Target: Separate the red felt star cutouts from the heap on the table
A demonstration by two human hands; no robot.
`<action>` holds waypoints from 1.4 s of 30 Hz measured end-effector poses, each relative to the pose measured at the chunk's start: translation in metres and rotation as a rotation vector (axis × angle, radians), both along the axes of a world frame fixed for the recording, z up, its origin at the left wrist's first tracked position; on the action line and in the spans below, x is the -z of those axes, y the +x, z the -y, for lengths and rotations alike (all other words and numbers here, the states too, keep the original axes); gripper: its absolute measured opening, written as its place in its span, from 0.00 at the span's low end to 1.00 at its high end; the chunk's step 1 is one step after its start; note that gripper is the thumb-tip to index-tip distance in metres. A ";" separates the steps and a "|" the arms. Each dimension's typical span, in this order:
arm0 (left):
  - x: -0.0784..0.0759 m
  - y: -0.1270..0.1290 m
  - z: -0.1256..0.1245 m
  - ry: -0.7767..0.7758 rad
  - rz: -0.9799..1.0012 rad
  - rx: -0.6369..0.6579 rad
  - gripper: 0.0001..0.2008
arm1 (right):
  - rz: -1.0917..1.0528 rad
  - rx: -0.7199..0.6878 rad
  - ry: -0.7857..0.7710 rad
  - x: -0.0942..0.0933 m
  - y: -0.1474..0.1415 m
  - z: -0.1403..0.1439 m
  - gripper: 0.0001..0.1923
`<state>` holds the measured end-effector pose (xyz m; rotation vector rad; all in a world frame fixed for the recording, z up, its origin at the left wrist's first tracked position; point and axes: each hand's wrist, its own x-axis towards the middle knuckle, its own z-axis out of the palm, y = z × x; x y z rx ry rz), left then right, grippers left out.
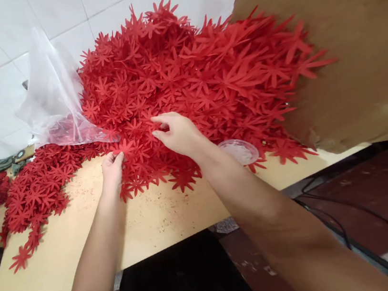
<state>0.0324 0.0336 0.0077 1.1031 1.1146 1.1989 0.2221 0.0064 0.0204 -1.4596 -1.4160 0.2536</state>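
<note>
A large heap of red flower-shaped cutouts (169,72) with long narrow petals covers the back of the table. At the heap's front left edge, my left hand (112,170) pinches one red flower cutout (125,148) between thumb and fingers. My right hand (182,135) hovers over the front of the heap, thumb and forefinger apart with nothing visible between them. Beside my right forearm sits a clear round plastic dish (241,151) with whitish contents, its edge among the cutouts.
A second pile of red cutouts (34,192) spreads along the table's left side. A translucent plastic bag (53,93) stands behind it. A large brown board (347,56) leans at the right. Dark crumbs dot the pale table (161,217). Black cables (361,204) run at lower right.
</note>
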 end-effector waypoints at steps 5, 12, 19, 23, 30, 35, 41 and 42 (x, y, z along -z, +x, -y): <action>0.001 0.001 0.001 -0.013 -0.002 0.046 0.09 | -0.163 -0.147 -0.012 -0.002 0.001 0.042 0.11; -0.003 0.013 0.020 0.110 0.030 0.195 0.14 | -0.463 -0.313 -0.216 0.015 -0.043 0.029 0.11; -0.003 0.008 0.022 0.134 -0.191 0.179 0.15 | -0.620 -0.450 -0.188 0.019 -0.052 0.027 0.08; 0.000 0.008 0.020 0.134 -0.192 0.190 0.22 | -0.678 -0.416 -0.168 0.019 -0.053 0.027 0.09; 0.005 -0.005 -0.003 0.124 -0.202 0.089 0.19 | -0.573 -0.111 -0.049 0.020 -0.039 0.000 0.06; -0.006 -0.010 -0.018 0.507 -0.541 -0.178 0.06 | -0.049 -0.063 -0.095 0.002 -0.005 0.015 0.20; -0.019 0.032 0.020 0.874 -0.806 0.227 0.10 | 0.454 0.113 -0.060 -0.012 0.069 0.092 0.06; -0.020 0.045 0.029 0.897 -0.851 0.325 0.11 | 0.519 0.161 -0.105 -0.010 0.079 0.102 0.08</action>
